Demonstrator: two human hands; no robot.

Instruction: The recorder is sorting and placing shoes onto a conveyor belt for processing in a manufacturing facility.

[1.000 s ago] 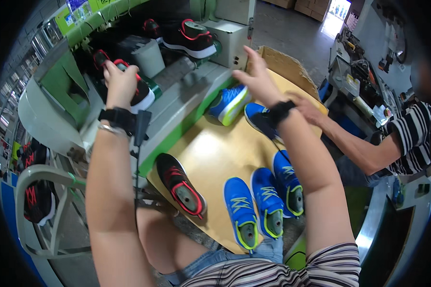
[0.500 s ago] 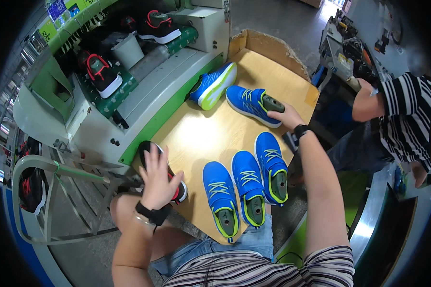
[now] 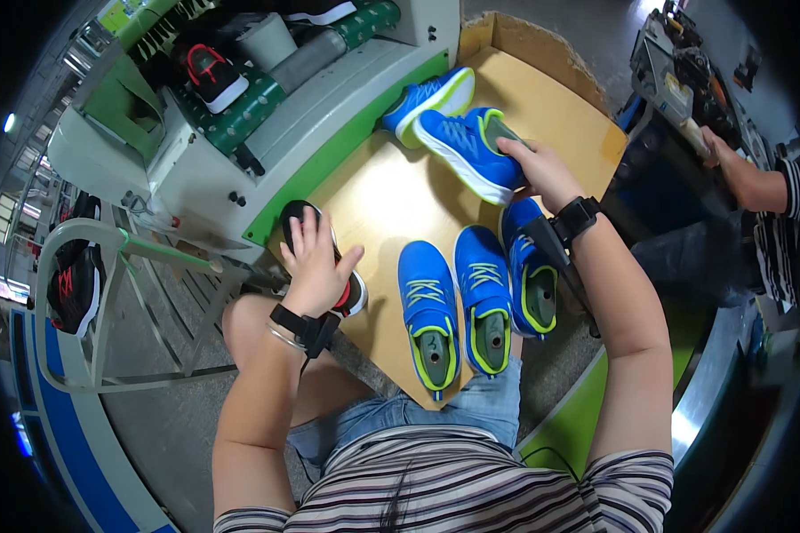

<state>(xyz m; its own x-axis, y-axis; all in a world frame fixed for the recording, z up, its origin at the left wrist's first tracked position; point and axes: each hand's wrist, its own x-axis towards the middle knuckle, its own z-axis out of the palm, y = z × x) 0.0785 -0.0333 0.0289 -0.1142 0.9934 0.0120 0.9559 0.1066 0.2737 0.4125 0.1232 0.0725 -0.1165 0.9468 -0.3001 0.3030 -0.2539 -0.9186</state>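
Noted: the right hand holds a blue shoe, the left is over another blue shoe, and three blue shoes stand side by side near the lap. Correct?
No: the head view shows the left hand over a black shoe with red trim, not a blue one. The right hand holds a blue shoe and three blue shoes stand as noted.

No word, number or sign can be read, as the small marking on the green insert (image 3: 433, 343) in the leftmost of the near blue shoes (image 3: 423, 282) on the worktop (image 3: 369, 204) stays illegible.
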